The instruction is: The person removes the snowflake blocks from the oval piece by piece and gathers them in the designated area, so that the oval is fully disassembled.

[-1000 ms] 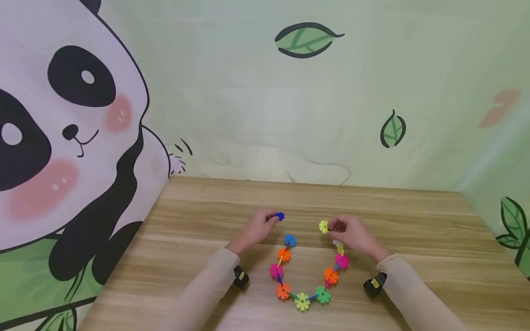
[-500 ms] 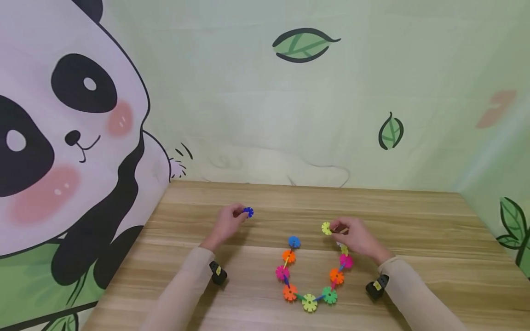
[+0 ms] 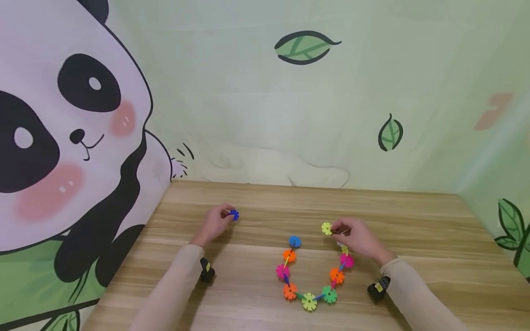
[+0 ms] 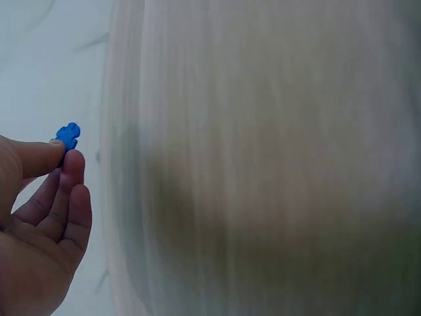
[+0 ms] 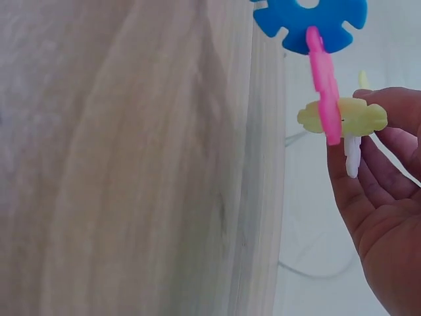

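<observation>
A dark blue notched snowflake disc (image 3: pixel 234 215) is pinched between thumb and fingers of my left hand (image 3: pixel 214 224), off to the left above the table. In the left wrist view the same blue disc (image 4: pixel 68 135) shows at the fingertips. My right hand (image 3: pixel 357 235) pinches the upper right end of a U-shaped chain of linked discs, where a yellow-green disc (image 3: pixel 326 228) sticks out past the fingertips. Below it, the right wrist view shows a white disc (image 5: pixel 352 157) and a pink disc (image 5: pixel 324 85). A lighter blue disc (image 3: pixel 295 241) ends the chain's left side.
The chain's lowest part, a yellow-green disc (image 3: pixel 309 301), lies toward the front of the wooden table (image 3: pixel 248 294). Behind the table stands a pale green wall (image 3: pixel 232 92) with a panda picture (image 3: pixel 136 184) at left.
My left hand has moved left, away from the chain, carrying the dark blue disc. My right hand stays almost in place with its end of the chain.
</observation>
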The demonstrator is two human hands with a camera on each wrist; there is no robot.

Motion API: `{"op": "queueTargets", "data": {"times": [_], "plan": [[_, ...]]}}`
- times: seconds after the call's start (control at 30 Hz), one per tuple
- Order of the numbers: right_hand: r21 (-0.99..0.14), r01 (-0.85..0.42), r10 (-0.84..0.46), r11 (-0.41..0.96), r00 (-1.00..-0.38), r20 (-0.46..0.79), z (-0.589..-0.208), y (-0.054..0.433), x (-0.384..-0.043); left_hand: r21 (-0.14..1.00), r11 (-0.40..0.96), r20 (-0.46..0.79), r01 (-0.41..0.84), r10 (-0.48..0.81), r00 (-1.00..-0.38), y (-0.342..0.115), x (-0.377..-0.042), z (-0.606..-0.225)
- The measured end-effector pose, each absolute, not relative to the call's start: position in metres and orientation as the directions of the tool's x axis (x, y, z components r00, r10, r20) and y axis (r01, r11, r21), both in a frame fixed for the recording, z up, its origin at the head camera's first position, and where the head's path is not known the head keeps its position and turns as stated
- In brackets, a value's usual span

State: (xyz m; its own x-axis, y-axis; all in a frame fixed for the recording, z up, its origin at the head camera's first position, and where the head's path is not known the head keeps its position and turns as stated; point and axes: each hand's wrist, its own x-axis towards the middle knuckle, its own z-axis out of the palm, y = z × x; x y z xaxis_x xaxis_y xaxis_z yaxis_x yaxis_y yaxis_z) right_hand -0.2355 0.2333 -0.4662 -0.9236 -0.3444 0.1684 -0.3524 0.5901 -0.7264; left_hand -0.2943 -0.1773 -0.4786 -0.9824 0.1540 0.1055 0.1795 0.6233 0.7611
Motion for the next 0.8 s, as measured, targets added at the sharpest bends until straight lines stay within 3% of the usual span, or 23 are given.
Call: {"op": "queueTargets", "data": {"times": [0.8], "plan": [[-0.675,-0.400,-0.358,0.620,-0.910,0.211,-0.465,0.232,-0.236,0.682,0.721,0.057,0.119,0.111,-0.992,-0.211,-0.312,-0.492]]}}
